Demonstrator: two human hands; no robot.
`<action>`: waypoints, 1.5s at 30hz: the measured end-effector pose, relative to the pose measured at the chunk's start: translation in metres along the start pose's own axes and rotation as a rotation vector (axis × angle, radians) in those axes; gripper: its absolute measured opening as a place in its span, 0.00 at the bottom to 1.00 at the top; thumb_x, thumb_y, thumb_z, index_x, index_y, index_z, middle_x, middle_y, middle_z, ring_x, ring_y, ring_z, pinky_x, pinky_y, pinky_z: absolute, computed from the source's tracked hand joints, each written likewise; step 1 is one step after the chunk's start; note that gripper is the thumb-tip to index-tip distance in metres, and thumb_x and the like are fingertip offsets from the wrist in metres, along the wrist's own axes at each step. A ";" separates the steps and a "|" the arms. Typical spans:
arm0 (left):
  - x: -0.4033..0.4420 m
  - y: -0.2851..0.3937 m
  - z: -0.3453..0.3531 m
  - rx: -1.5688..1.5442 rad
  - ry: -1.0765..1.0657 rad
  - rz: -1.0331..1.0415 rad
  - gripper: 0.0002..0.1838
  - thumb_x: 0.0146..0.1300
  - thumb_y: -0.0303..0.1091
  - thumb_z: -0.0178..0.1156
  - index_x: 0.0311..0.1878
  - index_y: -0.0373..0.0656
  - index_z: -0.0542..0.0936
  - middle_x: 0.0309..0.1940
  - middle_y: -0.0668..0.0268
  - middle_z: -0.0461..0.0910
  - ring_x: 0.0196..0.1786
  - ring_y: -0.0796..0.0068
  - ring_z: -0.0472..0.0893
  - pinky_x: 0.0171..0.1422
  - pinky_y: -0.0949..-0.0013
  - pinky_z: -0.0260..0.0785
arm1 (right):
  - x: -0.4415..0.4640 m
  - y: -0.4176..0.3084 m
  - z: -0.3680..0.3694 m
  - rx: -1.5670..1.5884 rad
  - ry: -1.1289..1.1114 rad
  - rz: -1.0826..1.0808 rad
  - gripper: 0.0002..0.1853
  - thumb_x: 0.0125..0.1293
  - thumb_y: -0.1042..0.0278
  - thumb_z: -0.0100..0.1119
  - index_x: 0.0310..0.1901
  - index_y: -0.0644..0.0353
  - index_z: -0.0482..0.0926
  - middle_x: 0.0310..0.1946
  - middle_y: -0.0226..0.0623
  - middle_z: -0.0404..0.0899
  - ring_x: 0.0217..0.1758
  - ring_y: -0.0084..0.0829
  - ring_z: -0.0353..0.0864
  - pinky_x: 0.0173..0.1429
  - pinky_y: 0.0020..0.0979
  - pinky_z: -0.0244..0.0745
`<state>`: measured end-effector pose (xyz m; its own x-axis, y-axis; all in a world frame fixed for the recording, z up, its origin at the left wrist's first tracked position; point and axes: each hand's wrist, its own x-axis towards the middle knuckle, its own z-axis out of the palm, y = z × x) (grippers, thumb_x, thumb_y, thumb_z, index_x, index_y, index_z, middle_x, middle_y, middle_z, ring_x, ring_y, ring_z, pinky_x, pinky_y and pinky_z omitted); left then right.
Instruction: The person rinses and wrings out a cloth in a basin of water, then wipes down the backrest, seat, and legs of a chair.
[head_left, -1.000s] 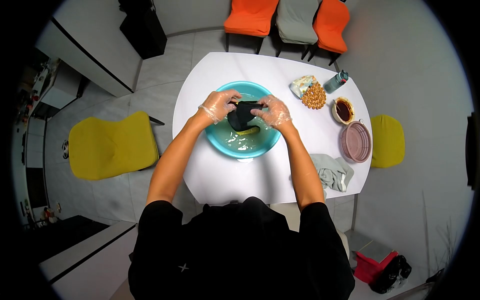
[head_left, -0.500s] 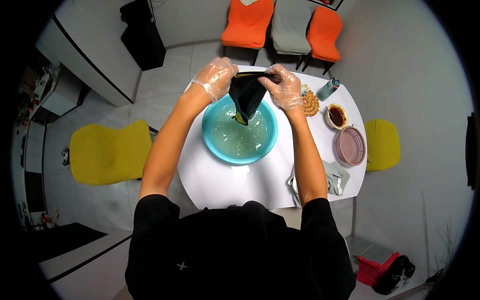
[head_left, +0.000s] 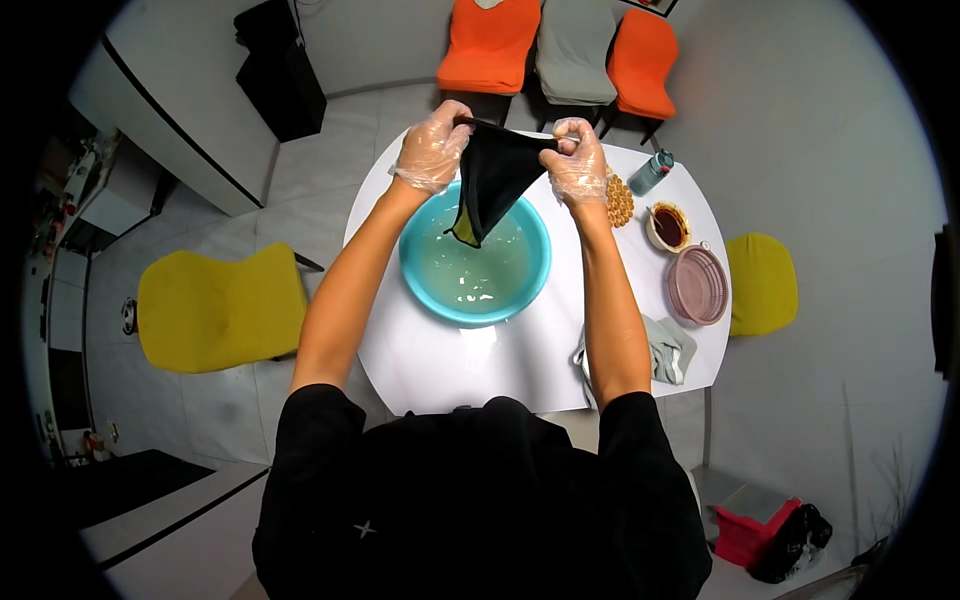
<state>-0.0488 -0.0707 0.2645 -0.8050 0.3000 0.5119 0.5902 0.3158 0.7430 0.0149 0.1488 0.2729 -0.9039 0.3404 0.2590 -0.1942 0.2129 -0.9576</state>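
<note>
Black T-shirt (head_left: 480, 500) nearest; beyond, a turquoise basin (head_left: 411, 270) of cloudy water (head_left: 485, 275) sits on the white table (head_left: 540, 370). Over the basin's far side, plastic-gloved left hand (head_left: 432, 152) and right hand (head_left: 578, 165) pinch a hanging black-and-yellow cloth (head_left: 497, 175) by its upper corners. Orange chairs (head_left: 490, 45) stand farthest.

Free: bare white tabletop (head_left: 425, 370) between the basin (head_left: 475, 319) and the near edge; a lane also runs between basin and right forearm (head_left: 613, 300). Near half of the basin is open from above. Far half obstructed: black cloth (head_left: 500, 170) hangs over it, stretched between left hand (head_left: 435, 150) and right hand (head_left: 578, 165). Right side crowded: bottle (head_left: 652, 173), bowl (head_left: 652, 232), basket (head_left: 673, 288), grey fabric (head_left: 672, 352) beside the forearm.
</note>
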 end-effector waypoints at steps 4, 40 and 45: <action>-0.004 -0.003 0.015 -0.666 -0.083 -0.451 0.06 0.71 0.30 0.59 0.48 0.44 0.76 0.38 0.69 0.82 0.42 0.78 0.82 0.46 0.71 0.77 | -0.009 0.012 0.000 0.166 -0.152 0.093 0.23 0.52 0.85 0.59 0.51 0.58 0.74 0.28 0.26 0.75 0.28 0.17 0.70 0.32 0.22 0.66; -0.074 -0.071 0.112 -1.165 0.004 -0.931 0.14 0.73 0.22 0.41 0.58 0.43 0.68 0.58 0.51 0.80 0.56 0.61 0.83 0.62 0.57 0.81 | -0.087 0.169 0.037 0.794 0.168 1.234 0.26 0.64 0.37 0.63 0.41 0.58 0.79 0.28 0.33 0.80 0.26 0.30 0.80 0.35 0.35 0.83; -0.077 -0.076 0.109 -1.106 -0.027 -0.956 0.17 0.66 0.16 0.42 0.54 0.40 0.72 0.55 0.51 0.80 0.55 0.60 0.83 0.61 0.58 0.80 | -0.095 0.192 0.024 0.237 0.414 0.848 0.36 0.59 0.42 0.69 0.62 0.58 0.73 0.56 0.37 0.76 0.52 0.30 0.76 0.51 0.35 0.73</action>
<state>-0.0251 -0.0197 0.1217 -0.8462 0.3977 -0.3548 -0.5141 -0.4338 0.7399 0.0538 0.1352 0.0617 -0.5820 0.6009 -0.5478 0.3469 -0.4258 -0.8357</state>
